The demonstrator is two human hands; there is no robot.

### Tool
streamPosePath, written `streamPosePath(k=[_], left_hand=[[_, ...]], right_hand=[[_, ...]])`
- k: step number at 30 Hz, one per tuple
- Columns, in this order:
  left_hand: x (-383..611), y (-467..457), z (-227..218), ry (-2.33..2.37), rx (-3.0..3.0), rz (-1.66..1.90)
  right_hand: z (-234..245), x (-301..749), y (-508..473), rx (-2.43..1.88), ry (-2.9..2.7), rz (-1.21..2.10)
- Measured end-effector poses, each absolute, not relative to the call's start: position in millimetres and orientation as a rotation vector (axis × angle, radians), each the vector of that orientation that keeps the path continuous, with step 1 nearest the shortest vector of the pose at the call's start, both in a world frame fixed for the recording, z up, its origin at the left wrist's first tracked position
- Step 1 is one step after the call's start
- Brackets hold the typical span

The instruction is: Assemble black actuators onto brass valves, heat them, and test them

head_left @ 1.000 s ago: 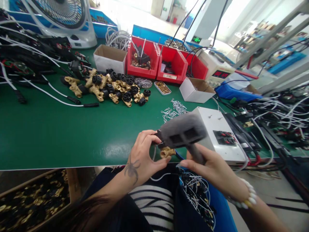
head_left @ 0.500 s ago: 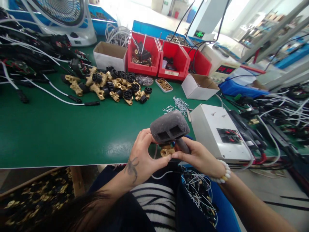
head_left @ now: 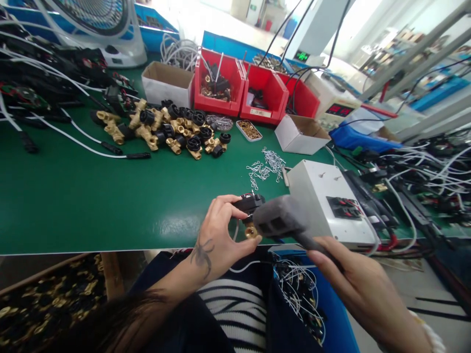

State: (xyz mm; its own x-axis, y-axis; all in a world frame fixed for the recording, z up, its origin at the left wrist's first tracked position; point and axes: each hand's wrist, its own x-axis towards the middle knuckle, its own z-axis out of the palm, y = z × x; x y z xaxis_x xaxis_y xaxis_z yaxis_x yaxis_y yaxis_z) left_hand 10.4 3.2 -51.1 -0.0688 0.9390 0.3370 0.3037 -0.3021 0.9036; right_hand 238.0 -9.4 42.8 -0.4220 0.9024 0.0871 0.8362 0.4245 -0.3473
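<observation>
My left hand (head_left: pixel 217 235) is closed on a brass valve fitting (head_left: pixel 251 230) with a black plastic cap (head_left: pixel 250 202), held just above the near edge of the green table (head_left: pixel 91 201). My right hand (head_left: pixel 349 274) grips the handle of a grey rubber mallet (head_left: pixel 281 221). The mallet's head lies against the right side of the fitting. A thin white wire (head_left: pixel 243 268) hangs from the fitting toward my lap.
A pile of brass and black fittings (head_left: pixel 172 132) lies mid-table, with small metal clips (head_left: pixel 267 164) nearer. Red bins (head_left: pixel 257 93), cardboard boxes (head_left: pixel 165 83), a white switch box (head_left: pixel 327 201), a fan (head_left: pixel 91 24) and cables surround them. A blue crate (head_left: pixel 312 304) of wired parts sits by my lap.
The mallet came down from above the fitting to its right side. My right hand slid back along the handle, away to the lower right. My left hand kept hold of the fitting.
</observation>
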Motion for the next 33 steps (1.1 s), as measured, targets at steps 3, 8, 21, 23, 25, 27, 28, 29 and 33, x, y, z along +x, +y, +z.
streamPosePath(k=[3,8,21,23,25,27,28,29,33], left_hand=[[11.1,2.8,-50.2,1.363,1.617,1.383],[12.3,3.0,-51.6,1.360,1.634,1.421],[13.5,2.4,-52.6,1.372,1.684,1.445],[13.6,2.1,-52.5,1.380,1.684,1.443],[13.6,1.7,-52.6,1.387,1.677,1.436],[13.6,1.5,-53.0,1.388,1.686,1.445],[13.7,1.5,-53.4,1.387,1.697,1.453],[13.8,1.5,-53.8,1.386,1.707,1.462],[14.0,1.9,-54.7,1.389,1.714,1.461]], right_hand=[[44.8,239.4,-11.3,-1.584,-2.165,0.319],[39.3,231.8,-5.4,-1.593,-2.359,0.340],[40.9,231.6,-1.4,-1.641,-2.368,0.496],[44.4,232.9,-1.9,-1.662,-2.211,0.467],[44.6,232.6,-2.6,-1.682,-2.095,0.461],[41.5,231.0,-2.4,-1.685,-2.183,0.487],[40.0,230.5,-2.0,-1.673,-2.282,0.506],[39.2,230.6,-1.6,-1.654,-2.372,0.517],[43.1,235.0,-2.0,-1.621,-2.238,0.446]])
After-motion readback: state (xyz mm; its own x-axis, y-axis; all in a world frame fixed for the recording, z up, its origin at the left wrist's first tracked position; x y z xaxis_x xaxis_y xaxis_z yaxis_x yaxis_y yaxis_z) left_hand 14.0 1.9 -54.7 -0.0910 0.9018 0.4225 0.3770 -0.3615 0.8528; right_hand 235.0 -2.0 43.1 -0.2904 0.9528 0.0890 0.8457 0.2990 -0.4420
